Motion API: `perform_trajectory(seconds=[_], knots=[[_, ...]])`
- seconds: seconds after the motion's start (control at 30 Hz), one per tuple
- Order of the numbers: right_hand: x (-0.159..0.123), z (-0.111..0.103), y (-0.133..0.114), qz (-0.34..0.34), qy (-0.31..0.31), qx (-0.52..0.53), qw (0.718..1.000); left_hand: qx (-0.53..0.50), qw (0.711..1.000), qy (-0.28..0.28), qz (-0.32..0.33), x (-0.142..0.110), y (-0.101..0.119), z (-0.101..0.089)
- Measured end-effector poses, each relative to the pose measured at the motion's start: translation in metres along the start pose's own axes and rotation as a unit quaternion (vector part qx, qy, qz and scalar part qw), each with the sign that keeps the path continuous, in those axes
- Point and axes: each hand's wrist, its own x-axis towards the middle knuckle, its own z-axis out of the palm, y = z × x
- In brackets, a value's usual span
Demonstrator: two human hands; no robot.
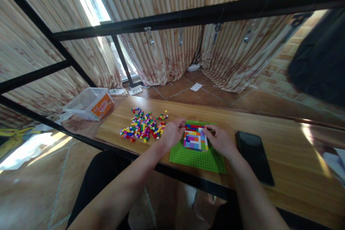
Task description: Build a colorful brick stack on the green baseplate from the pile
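Note:
A block of colourful toy building bricks [195, 140] is built up on a green studded baseplate [198, 161] on the table. At its upper left corner is my left hand [174, 133], with thumb and fingers curled closely together. Whatever they pinch is too small to make out. My right hand [219, 140] reaches over the upper right corner of the brick block. Its thumb and fingertips are drawn together against the white bricks there, and I cannot see what lies between them. Left of the baseplate is a spread-out pile of loose bricks [144, 124].
A black smartphone [254, 156] lies on the wooden table [291, 154], right of my right hand. Past the table's left end stands a clear plastic box [83, 102] with an orange label. A black metal rail [172, 19] crosses in front of striped curtains [167, 54].

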Motion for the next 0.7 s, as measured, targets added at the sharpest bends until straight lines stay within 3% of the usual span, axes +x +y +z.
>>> perform_trajectory(seconds=[0.37, 0.7], knots=[[0.000, 0.001, 0.001, -0.001, -0.001, -0.006, 1.000, -0.022, 0.999, 0.022, -0.045, 0.007, 0.002, 0.005], [0.000, -0.002, -0.003, 0.005, 0.004, 0.007, 1.000, -0.111, 0.991, 0.044, -0.063, 0.010, -0.009, 0.011]])
